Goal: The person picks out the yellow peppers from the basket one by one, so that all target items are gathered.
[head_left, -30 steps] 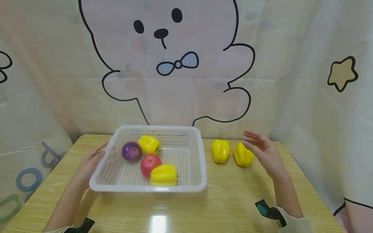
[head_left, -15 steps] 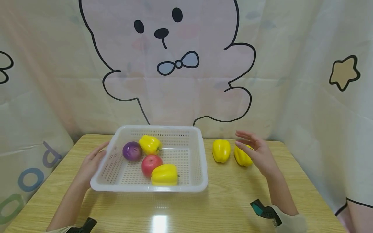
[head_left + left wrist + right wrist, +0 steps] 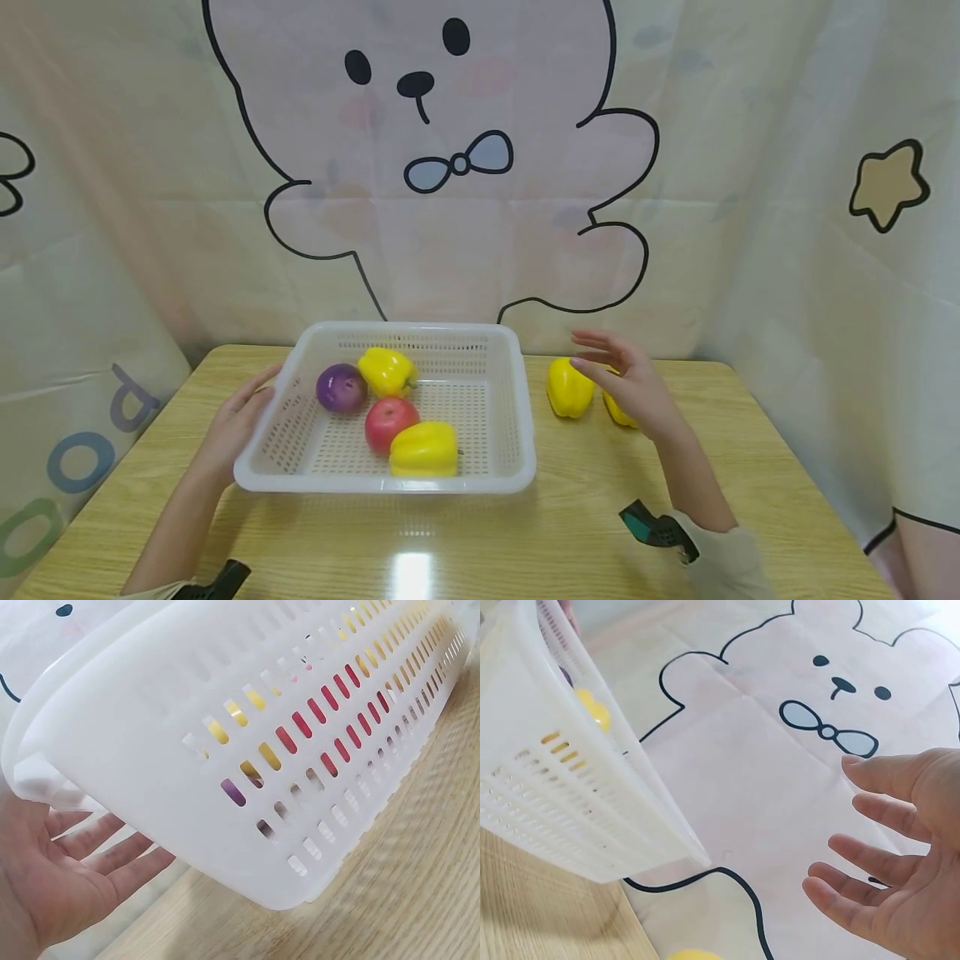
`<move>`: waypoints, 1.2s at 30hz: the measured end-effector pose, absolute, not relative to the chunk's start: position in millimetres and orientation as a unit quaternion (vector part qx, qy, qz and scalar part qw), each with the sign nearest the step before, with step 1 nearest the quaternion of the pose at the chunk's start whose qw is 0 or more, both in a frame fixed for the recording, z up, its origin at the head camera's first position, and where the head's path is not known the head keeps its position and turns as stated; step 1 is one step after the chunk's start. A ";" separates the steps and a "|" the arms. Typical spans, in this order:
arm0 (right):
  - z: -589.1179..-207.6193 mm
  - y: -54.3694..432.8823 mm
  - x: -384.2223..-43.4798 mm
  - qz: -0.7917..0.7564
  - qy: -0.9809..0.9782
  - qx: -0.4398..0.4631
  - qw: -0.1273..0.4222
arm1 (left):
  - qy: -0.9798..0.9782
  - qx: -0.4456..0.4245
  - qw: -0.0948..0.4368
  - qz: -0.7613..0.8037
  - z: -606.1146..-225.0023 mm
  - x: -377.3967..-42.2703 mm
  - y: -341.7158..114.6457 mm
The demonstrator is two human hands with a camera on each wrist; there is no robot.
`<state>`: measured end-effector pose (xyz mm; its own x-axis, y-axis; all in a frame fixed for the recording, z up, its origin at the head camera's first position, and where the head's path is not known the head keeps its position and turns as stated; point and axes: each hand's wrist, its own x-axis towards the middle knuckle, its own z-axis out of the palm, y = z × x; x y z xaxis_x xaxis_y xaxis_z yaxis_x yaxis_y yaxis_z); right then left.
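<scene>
A white plastic basket (image 3: 480,482) sits on the table, holding a purple onion-like ball (image 3: 342,388), a red apple (image 3: 387,423) and two yellow bell peppers, one at the back (image 3: 386,372) and one in front (image 3: 424,451). My left hand (image 3: 234,432) is at the basket's left end; in the left wrist view its fingers (image 3: 112,851) reach out along the end wall, below the rim. Two more yellow bell peppers lie right of the basket. With fingers spread, my right hand (image 3: 628,385) hovers over them, partly covering the right pepper (image 3: 619,412); the left pepper (image 3: 567,390) shows beside the thumb.
The wooden table (image 3: 480,542) reaches back to a fabric backdrop (image 3: 525,250) with a bear drawn on it. More fabric hangs at both sides. Dark straps (image 3: 660,531) circle the wrists.
My right hand has moved left, from beside the right pepper to above both peppers on the table. My left hand and the basket have stayed in place.
</scene>
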<state>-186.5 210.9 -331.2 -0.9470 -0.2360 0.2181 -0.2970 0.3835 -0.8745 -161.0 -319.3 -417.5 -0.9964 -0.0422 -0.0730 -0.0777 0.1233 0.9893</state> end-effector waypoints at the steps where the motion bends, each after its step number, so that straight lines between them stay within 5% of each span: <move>1: -330.3 208.3 -187.3 0.530 -0.832 0.162 0.027 | 0.752 -0.040 0.014 0.658 -417.6 -161.1 -319.2; 36: -319.7 125.9 -207.1 0.509 -0.825 0.211 -0.128 | 0.739 -0.028 0.017 0.673 -417.4 -160.7 -319.4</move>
<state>-207.1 125.9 -319.7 -0.8782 -0.4783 0.0041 -0.2180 0.3925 -0.8935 -160.7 -319.4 -417.4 -0.9978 -0.0185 -0.0634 -0.0648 0.0920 0.9936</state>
